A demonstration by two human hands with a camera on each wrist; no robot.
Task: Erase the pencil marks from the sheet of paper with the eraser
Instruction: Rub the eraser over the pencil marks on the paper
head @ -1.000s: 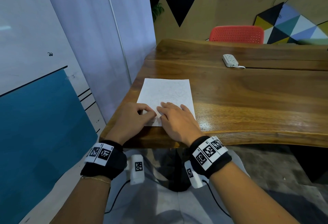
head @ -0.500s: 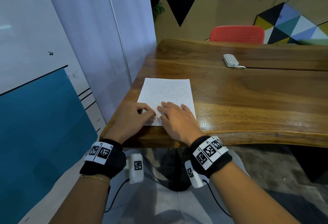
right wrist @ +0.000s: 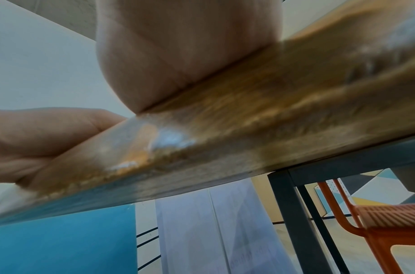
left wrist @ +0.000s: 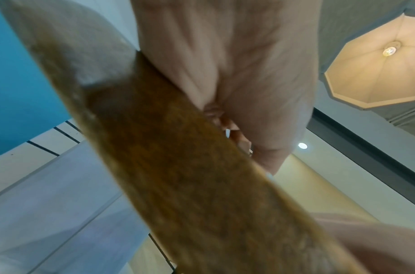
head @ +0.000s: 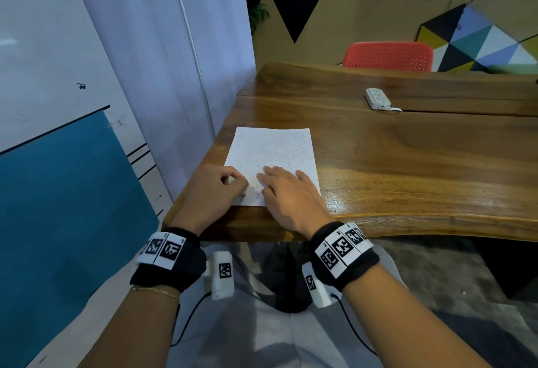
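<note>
A white sheet of paper (head: 272, 155) with faint pencil scribbles lies near the front left corner of the wooden table (head: 407, 169). My left hand (head: 217, 190) sits on the sheet's near left corner with fingers curled round a small pale eraser (head: 244, 192), which peeks out under the fingertips. Just to its right, my right hand (head: 286, 193) lies flat on the paper's near edge with fingers straight, pressing it down. Both wrist views show only a palm against the blurred table edge (left wrist: 178, 166).
A white power strip (head: 377, 98) with a cord lies further back on the table. A red chair (head: 388, 56) stands behind the far edge. A curtain and a blue-and-white wall panel (head: 58, 193) border the table's left side.
My left hand has shifted slightly toward me on the paper's corner; the eraser now peeks out beneath it. The right hand stays put.
</note>
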